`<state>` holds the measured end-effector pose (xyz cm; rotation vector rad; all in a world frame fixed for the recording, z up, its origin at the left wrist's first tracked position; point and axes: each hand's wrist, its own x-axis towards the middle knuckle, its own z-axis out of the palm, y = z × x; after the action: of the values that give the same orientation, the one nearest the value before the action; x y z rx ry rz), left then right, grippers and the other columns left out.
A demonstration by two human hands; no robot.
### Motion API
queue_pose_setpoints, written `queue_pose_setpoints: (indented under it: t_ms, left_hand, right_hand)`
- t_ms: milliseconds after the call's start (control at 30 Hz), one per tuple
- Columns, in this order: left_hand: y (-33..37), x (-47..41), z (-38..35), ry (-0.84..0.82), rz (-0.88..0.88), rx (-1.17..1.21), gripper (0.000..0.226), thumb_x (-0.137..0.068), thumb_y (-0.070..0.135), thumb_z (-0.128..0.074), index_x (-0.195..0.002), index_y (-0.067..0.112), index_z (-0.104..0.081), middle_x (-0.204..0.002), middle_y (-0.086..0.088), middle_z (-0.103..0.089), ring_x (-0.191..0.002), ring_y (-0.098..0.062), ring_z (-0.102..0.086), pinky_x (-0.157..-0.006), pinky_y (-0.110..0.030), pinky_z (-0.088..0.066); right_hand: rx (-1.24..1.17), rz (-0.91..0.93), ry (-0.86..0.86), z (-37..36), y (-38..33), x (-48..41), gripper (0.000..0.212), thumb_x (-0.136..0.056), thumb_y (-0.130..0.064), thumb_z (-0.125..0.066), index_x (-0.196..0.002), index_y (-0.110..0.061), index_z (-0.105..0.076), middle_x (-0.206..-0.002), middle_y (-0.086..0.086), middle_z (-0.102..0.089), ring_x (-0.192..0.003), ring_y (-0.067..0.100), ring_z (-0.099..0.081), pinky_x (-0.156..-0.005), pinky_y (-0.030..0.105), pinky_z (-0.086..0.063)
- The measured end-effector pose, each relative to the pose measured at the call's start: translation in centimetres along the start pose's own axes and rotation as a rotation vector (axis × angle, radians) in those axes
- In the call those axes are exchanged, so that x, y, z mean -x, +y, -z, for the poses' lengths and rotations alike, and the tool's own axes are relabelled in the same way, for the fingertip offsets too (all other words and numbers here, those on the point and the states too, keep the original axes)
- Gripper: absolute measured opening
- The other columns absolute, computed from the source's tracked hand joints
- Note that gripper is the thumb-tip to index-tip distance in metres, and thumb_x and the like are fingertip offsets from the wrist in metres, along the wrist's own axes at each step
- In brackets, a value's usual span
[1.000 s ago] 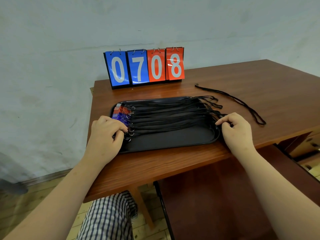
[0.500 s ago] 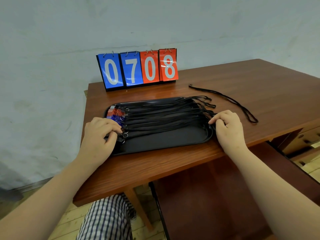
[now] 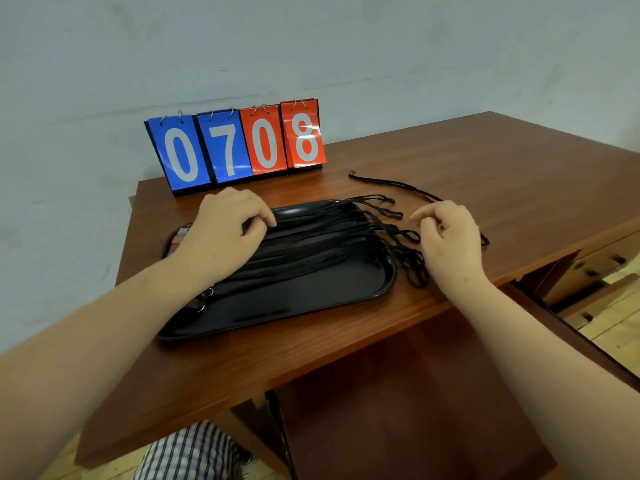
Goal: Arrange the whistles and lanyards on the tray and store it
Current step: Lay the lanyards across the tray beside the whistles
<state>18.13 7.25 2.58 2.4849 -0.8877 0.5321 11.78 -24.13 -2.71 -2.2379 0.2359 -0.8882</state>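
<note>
A black tray (image 3: 294, 306) lies on the wooden table (image 3: 502, 174). Several black lanyards (image 3: 329, 244) stretch across it in a row, and their loops spill over its right rim. Whistles (image 3: 180, 237) at the tray's left end are mostly hidden by my arm; a few metal rings (image 3: 204, 299) show below it. My left hand (image 3: 225, 233) hovers over the tray's far left part, fingers loosely curled with the tips at the lanyards. My right hand (image 3: 450, 240) hangs just right of the loops, fingers loosely curled, holding nothing. One loose lanyard (image 3: 398, 184) lies on the table beyond the tray.
A flip scoreboard (image 3: 235, 147) reading 0708 stands at the table's back edge against the wall. Wooden drawers (image 3: 588, 271) sit low on the right. A dark wooden surface (image 3: 398, 393) lies under the table's front edge.
Both hands have left the tray's near ends and moved away from me. The left hand went from the whistles to the lanyards' far side; the right hand let go of the loops.
</note>
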Motion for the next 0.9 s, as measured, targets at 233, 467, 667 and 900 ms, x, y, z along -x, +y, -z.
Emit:
queue_pose_setpoints:
  t_ms: [233,467,667,900]
  left_hand:
    - [4.4,-8.9,-5.6,-0.195,-0.073,-0.005,0.026,-0.095,0.012,-0.053,-0.114,0.019,-0.07,-0.112,0.005,-0.068,-0.101,-0.009,-0.059,-0.09,-0.024,-0.047]
    - [9.2,-15.7,-12.6,-0.258,-0.128,-0.031,0.032,-0.096,0.014,-0.05,-0.123,0.025,-0.061,-0.12,0.003,-0.065,-0.115,-0.018,-0.053,-0.101,-0.041,-0.044]
    - [12.9,-18.9,-18.5,-0.447,-0.134,-0.104,0.053,-0.09,-0.001,-0.048,-0.133,0.03,-0.046,-0.134,0.0,-0.053,-0.121,-0.028,-0.045,-0.098,-0.047,-0.045]
    - [14.9,-19.0,-21.8,-0.492,-0.19,-0.039,0.051,-0.09,0.0,-0.045,-0.132,0.028,-0.049,-0.135,0.0,-0.054,-0.12,-0.028,-0.052,-0.096,-0.049,-0.047]
  right_hand:
    - [0.394,-0.14,-0.112,0.4,5.3,-5.9,0.026,-0.096,-0.022,-0.053,-0.12,-0.015,-0.061,-0.117,0.006,-0.06,-0.111,0.028,-0.05,-0.097,0.04,-0.043]
    - [0.586,-0.2,-0.074,-1.0,6.9,-7.0,0.047,-0.095,-0.038,-0.058,-0.134,-0.013,-0.049,-0.133,0.01,-0.051,-0.121,0.03,-0.045,-0.1,0.04,-0.037]
    - [0.584,-0.272,-0.073,-1.2,7.9,-7.2,0.028,-0.1,-0.033,-0.052,-0.117,-0.012,-0.057,-0.118,0.009,-0.06,-0.114,0.03,-0.048,-0.094,0.039,-0.038]
    - [0.584,-0.282,-0.11,-1.1,8.1,-7.1,0.015,-0.1,-0.022,-0.047,-0.108,-0.013,-0.055,-0.114,0.009,-0.06,-0.111,0.031,-0.048,-0.094,0.041,-0.035]
